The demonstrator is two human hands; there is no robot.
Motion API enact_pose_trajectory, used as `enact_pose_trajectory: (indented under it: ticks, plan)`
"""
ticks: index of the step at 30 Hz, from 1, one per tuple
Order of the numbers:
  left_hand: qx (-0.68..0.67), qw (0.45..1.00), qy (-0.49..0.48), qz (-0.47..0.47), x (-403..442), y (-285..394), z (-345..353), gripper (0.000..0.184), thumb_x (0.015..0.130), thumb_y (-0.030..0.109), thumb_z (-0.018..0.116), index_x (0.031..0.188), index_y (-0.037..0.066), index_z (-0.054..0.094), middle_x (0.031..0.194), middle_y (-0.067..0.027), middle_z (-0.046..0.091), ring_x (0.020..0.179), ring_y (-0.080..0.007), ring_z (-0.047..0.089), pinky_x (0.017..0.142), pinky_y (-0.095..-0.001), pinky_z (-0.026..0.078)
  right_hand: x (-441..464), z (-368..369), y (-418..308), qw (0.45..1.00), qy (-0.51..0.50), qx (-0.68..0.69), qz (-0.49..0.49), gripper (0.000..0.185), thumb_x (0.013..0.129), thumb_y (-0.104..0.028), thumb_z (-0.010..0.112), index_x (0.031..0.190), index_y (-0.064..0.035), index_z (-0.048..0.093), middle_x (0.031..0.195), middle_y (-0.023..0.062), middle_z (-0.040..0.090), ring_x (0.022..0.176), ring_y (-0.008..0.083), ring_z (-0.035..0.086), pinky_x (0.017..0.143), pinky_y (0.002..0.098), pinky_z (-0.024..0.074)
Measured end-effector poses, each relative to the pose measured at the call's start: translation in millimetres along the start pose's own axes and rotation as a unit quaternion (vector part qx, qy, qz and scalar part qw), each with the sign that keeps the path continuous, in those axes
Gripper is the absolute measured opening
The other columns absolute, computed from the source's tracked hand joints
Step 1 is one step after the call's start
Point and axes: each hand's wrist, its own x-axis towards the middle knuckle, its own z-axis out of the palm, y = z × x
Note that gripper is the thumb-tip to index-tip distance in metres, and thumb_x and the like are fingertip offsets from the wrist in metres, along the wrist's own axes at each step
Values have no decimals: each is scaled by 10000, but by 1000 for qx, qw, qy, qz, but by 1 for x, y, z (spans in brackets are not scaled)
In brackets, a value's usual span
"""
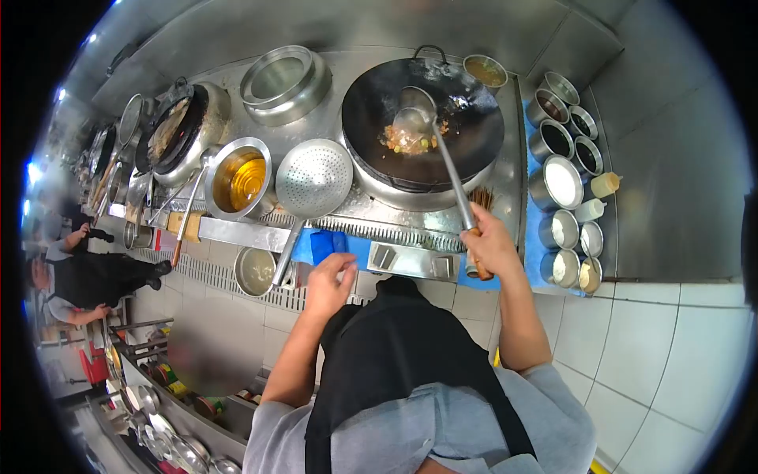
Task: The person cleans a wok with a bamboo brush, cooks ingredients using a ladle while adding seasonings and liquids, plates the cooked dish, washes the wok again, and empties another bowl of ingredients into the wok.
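My right hand point(493, 243) is wrapped round the wooden handle of a long metal ladle point(451, 162). The ladle's bowl rests in a large black wok point(482, 134), over a small heap of chopped, reddish-brown food point(407, 141). My left hand point(328, 286) holds nothing, its fingers loosely bent and apart, at the stove's front edge. Just beyond it lies a folded blue cloth point(327, 245). To its left runs the handle of a perforated strainer point(314, 178), which sits left of the wok. A bamboo brush point(480, 197) stands behind my right hand, partly hidden.
A metal pot of golden oil point(246, 180) stands left of the strainer, and a ringed burner point(284, 85) behind it. Seasoning tins point(563, 183) and squeeze bottles point(605, 185) line the right side. Another wok point(185, 126) stands at far left. A person in a black apron point(103, 280) is farther off.
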Motion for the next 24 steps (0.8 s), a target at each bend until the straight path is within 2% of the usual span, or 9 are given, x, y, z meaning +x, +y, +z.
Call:
enact_pose_trajectory:
  ticks: [4, 5, 12, 13, 14, 15, 19, 22, 24]
  plan:
    - [23, 994, 17, 109, 49, 39, 26, 189, 926, 129, 733, 1080, 20, 720, 1043, -160, 730, 949, -344, 714, 853, -406, 572, 29, -25, 18, 965, 172, -193, 45, 648, 907, -58, 643, 1538, -103, 506, 864, 88, 675, 646, 154, 629, 628, 350, 534]
    - [31, 990, 28, 133, 62, 47, 31, 198, 924, 138, 736, 1082, 21, 719, 1060, -162, 730, 973, -358, 709, 872, -417, 569, 44, -31, 42, 936, 221, -264, -73, 699, 893, -73, 642, 1569, -128, 474, 823, 122, 670, 636, 189, 643, 604, 377, 532]
    - [62, 963, 58, 257, 151, 57, 86, 321, 809, 237, 815, 1044, 32, 738, 1163, -155, 706, 1144, -358, 645, 996, -478, 508, 44, -32, 8, 995, 16, -98, 33, 696, 903, -57, 601, 1581, -127, 464, 669, 30, 573, 481, 128, 522, 458, 341, 431]
    - [55, 956, 81, 276, 159, 49, 99, 317, 794, 245, 809, 1013, 27, 736, 1126, -152, 701, 1130, -366, 641, 998, -489, 502, 46, -29, 35, 990, 16, -138, -24, 676, 904, -63, 614, 1566, -104, 485, 774, 41, 640, 568, 124, 574, 513, 321, 464]
    - [91, 946, 77, 301, 168, 42, 108, 246, 845, 311, 737, 932, 81, 732, 1066, -111, 682, 1083, -319, 638, 943, -470, 481, 35, -22, 38, 981, 33, -187, -45, 620, 915, -142, 647, 1525, -149, 537, 980, 125, 715, 829, 205, 680, 805, 359, 548]
    - [140, 951, 51, 271, 170, 41, 112, 230, 888, 352, 693, 891, 124, 727, 987, -72, 684, 1028, -279, 651, 884, -441, 463, 32, -14, 62, 957, 70, -233, -157, 633, 907, -127, 649, 1529, -132, 527, 1003, 139, 695, 777, 222, 657, 757, 367, 537]
    - [202, 949, -53, 236, 188, 10, 131, 319, 984, 406, 604, 842, 138, 701, 795, -62, 722, 840, -259, 689, 829, -427, 443, -23, -3, 33, 990, 22, -138, 0, 793, 839, 104, 570, 1589, -129, 464, 971, 80, 716, 577, 91, 562, 514, 254, 432]
    - [222, 945, -61, 233, 192, 12, 134, 328, 967, 408, 621, 789, 140, 685, 768, -48, 722, 772, -248, 695, 800, -424, 442, -57, -7, -18, 990, -14, -94, 103, 833, 803, 147, 557, 1574, -161, 495, 891, 15, 651, 582, 40, 495, 499, 241, 402]
    - [225, 941, -114, 226, 185, 33, 107, 312, 956, 398, 626, 794, 140, 691, 764, -45, 723, 750, -243, 700, 791, -421, 441, -44, -8, -14, 985, -11, -171, -5, 828, 799, 135, 541, 1579, -133, 476, 1026, 71, 725, 637, 103, 575, 579, 284, 486]
